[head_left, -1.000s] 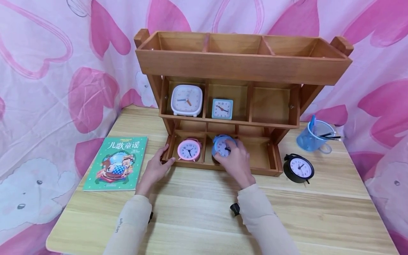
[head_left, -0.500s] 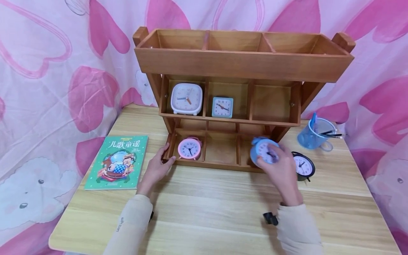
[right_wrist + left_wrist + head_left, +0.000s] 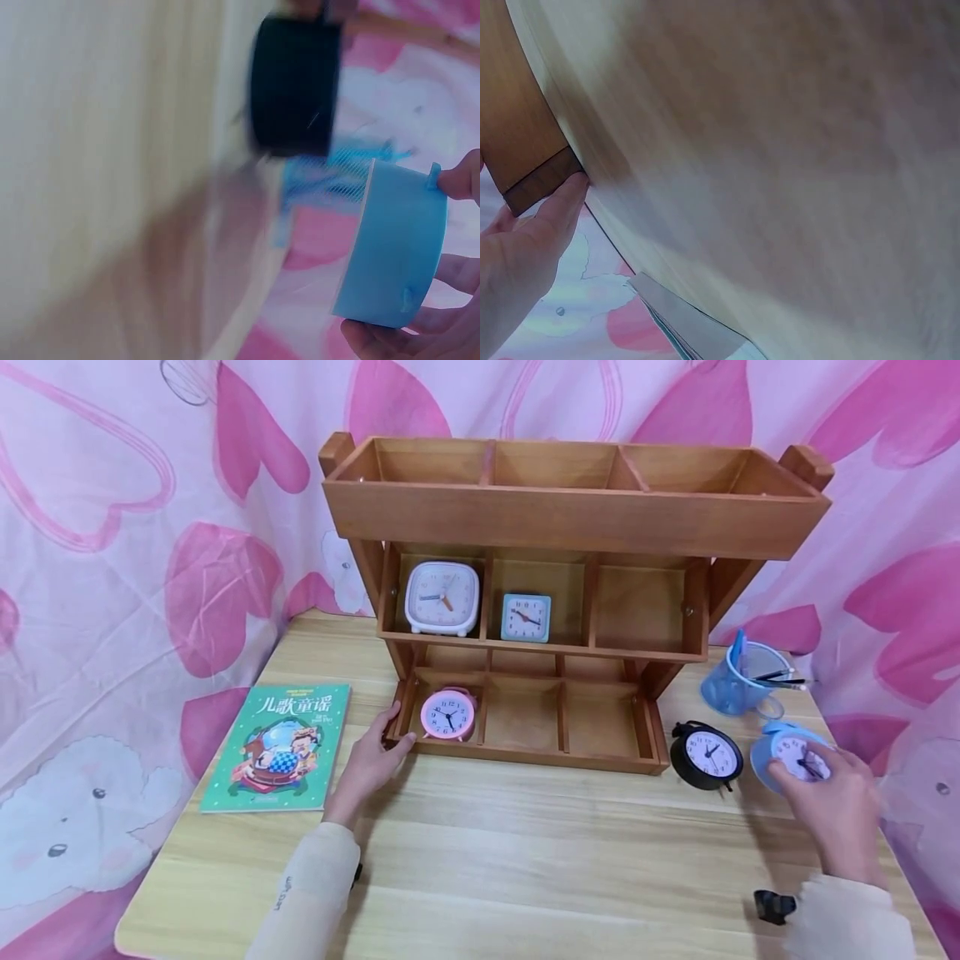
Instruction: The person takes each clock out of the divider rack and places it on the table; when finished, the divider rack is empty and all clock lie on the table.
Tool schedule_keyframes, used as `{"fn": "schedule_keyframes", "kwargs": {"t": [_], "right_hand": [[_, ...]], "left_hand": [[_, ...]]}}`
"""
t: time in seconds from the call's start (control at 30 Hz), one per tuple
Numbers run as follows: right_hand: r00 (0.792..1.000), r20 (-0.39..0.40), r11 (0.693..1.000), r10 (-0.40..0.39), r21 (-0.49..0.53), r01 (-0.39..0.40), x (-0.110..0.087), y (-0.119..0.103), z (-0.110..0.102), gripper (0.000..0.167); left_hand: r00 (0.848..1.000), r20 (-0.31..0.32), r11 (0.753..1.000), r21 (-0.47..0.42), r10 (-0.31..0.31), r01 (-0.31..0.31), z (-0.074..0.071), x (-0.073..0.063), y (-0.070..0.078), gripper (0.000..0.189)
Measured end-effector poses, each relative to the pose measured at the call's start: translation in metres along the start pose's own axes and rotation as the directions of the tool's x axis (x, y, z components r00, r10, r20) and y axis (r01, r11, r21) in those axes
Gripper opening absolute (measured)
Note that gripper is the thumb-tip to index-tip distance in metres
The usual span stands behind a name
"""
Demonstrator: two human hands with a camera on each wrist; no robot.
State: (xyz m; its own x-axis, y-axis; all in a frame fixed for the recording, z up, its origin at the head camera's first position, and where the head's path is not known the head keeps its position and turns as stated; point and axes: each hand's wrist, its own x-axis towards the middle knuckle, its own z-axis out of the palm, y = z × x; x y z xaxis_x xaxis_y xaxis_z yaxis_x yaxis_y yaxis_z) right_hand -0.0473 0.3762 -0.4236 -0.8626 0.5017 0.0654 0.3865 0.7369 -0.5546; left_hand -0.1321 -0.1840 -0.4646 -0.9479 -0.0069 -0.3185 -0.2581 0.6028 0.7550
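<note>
My right hand [image 3: 843, 806] grips a round blue alarm clock [image 3: 793, 755] at the table's right side, beside a black alarm clock [image 3: 707, 756]. In the right wrist view, thumb and fingers hold the blue clock [image 3: 394, 244] by its rim, off the tabletop. My left hand [image 3: 369, 768] holds the lower left corner of a brown wooden rack [image 3: 536, 756], thumb at its front. The left wrist view shows that hand [image 3: 536, 251] on the rack's end [image 3: 544, 180]. Close by, a pink alarm clock [image 3: 447, 714] stands in the bottom left compartment.
On the middle tier stand a white clock [image 3: 442, 597] and a small teal square clock [image 3: 526, 617]. A green book [image 3: 277, 747] lies left of the rack. Behind the black clock is a blue mesh pen cup [image 3: 731, 685] with pens. A patterned pink curtain [image 3: 135, 610] surrounds the table.
My right hand has lifted the blue alarm clock out of the bottom middle compartment and carried it right, past the black clock. My left hand has stayed at the rack's corner.
</note>
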Motion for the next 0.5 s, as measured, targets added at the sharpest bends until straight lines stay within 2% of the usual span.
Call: {"fn": "schedule_keyframes", "kwargs": {"t": [0.23, 0.5], "right_hand": [[0.991, 0.120, 0.996, -0.065, -0.050, 0.072, 0.013, 0.024, 0.006, 0.073], [0.973, 0.229, 0.997, -0.032, -0.065, 0.048, 0.014, 0.031, 0.018, 0.079]], "left_hand": [[1.000, -0.003, 1.000, 0.002, -0.005, 0.005, -0.001, 0.001, 0.001, 0.069], [1.000, 0.006, 1.000, 0.015, -0.013, 0.013, 0.002, -0.002, 0.003, 0.068]]}}
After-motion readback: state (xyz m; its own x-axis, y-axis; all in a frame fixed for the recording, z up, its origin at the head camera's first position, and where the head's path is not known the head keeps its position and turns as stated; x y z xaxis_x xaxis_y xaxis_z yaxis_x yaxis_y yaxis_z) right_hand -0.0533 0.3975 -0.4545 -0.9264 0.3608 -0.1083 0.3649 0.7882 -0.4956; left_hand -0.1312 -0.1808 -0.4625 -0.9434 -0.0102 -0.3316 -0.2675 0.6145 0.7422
